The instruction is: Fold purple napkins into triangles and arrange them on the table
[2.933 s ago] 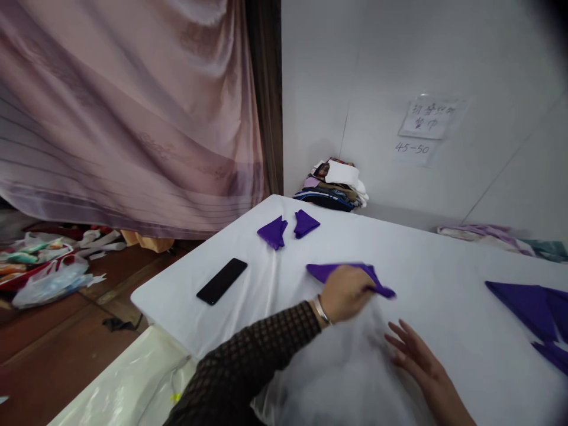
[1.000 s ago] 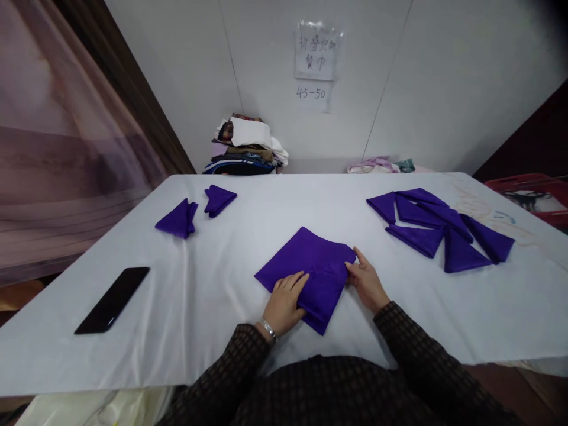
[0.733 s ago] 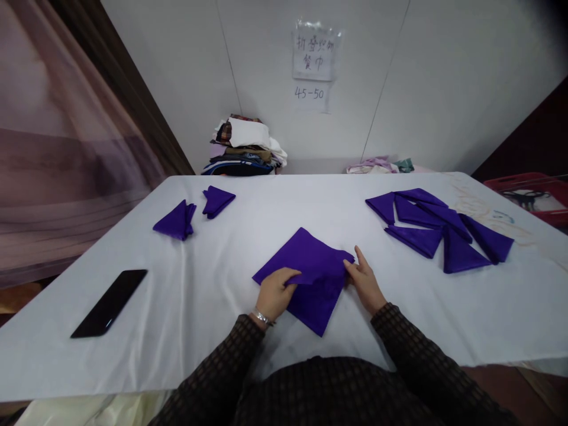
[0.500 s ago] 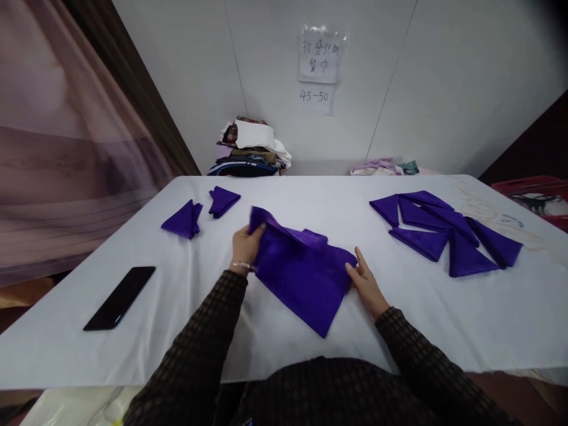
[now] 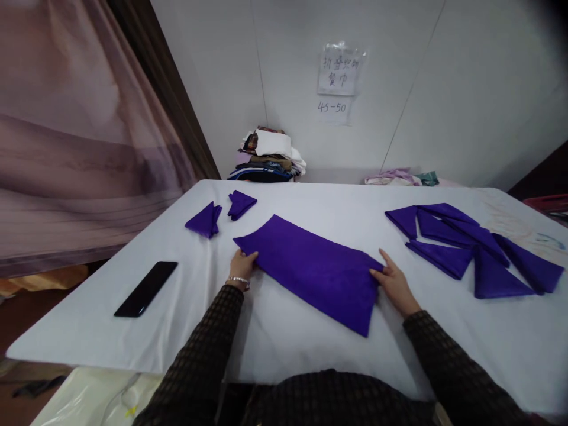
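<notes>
A purple cloth napkin [image 5: 310, 266], folded into a long rectangle, lies slanted in front of me on the white-covered table [image 5: 306, 355]. My left hand [image 5: 242, 267] pinches its left edge between thumb and fingers; a bracelet circles that wrist. At the opposite end, my right hand [image 5: 393, 283] grips the napkin's right edge, with the index finger stretched out past it. Two folded purple napkins, one nearer [image 5: 205, 220] and one farther [image 5: 242, 204], sit at the back left. Several flat triangular purple napkins [image 5: 499, 269] lie in a group on the right.
A black phone-like slab [image 5: 146, 289] rests on the table's left side. Piled clothes [image 5: 268, 155] stand behind the far edge, with more crumpled fabric [image 5: 394, 176] to the right. A curtain [image 5: 89, 148] hangs at left, and a handwritten sign [image 5: 339, 71] is on the wall.
The napkin's raised left part has come down, and it now lies as a smooth rectangle. My left hand has lowered with it. The view has shifted a little to the left.
</notes>
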{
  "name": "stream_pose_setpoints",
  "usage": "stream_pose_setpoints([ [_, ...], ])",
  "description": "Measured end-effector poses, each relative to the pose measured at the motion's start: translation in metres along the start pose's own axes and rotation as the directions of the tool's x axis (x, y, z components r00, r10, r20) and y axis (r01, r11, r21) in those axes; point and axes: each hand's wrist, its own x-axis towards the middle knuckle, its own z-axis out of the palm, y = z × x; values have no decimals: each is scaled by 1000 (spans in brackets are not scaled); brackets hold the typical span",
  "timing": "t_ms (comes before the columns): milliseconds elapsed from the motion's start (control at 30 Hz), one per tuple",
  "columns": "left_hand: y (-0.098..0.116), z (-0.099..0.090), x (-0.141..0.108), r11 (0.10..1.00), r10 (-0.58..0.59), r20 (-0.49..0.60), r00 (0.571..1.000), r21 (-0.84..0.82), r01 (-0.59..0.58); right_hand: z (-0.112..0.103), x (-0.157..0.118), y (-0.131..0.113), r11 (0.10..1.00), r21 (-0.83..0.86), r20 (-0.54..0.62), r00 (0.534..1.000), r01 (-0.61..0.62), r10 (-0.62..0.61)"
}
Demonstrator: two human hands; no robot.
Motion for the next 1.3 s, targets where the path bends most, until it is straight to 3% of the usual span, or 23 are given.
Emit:
stream_pose_setpoints([
  [67, -6, -6, -22, 999, -32, 154, 987, 47, 25, -30, 22, 6, 947, -319, -96, 994, 23, -57],
  [133, -12, -17, -39, 984, -57, 321, 945, 180, -1, -56, 43, 14, 799, -592, -52, 984, 106, -169],
  [200, -13, -28, -45, 918, 23, 296, 955, 371, -138, -69, 60, 19, 639, -731, 61, 956, 239, -288],
  [267, -6, -31, -40, 794, 218, 199, 955, 534, -292, -68, 73, 18, 526, -781, 172, 925, 338, -339],
  [300, 0, -28, -34, 722, 326, 178, 929, 587, -365, -64, 78, 16, 479, -799, 221, 919, 362, -326],
  [367, 15, -12, -18, 561, 485, 251, 838, 646, -518, -53, 87, 12, 399, -832, 304, 919, 384, -252],
  [433, 29, 13, -1, 378, 545, 402, 736, 666, -643, -44, 94, 9, 341, -857, 340, 922, 385, -186],
  [467, 34, 27, 7, 327, 539, 463, 704, 654, -682, -41, 96, 8, 325, -865, 344, 923, 383, -173],
  [633, 38, 88, 41, 209, 470, 643, 605, 585, -783, -40, 101, 8, 289, -876, 345, 921, 385, -182],
  [800, 37, 114, 59, 147, 424, 691, 586, 586, -797, -38, 97, 7, 241, -886, 349, 912, 396, -214],
  [967, 43, 119, 61, 91, 422, 705, 570, 593, -800, -38, 94, 5, 230, -881, 343, 893, 413, -290],
  [1133, 44, 110, 60, 75, 450, 694, 562, 598, -798, -45, 74, -12, 332, -773, 336, 792, 541, -509],
  [1300, 43, 92, 57, 93, 487, 682, 545, 580, -809, -47, 29, -47, 426, -689, 392, 796, 586, -461],
])
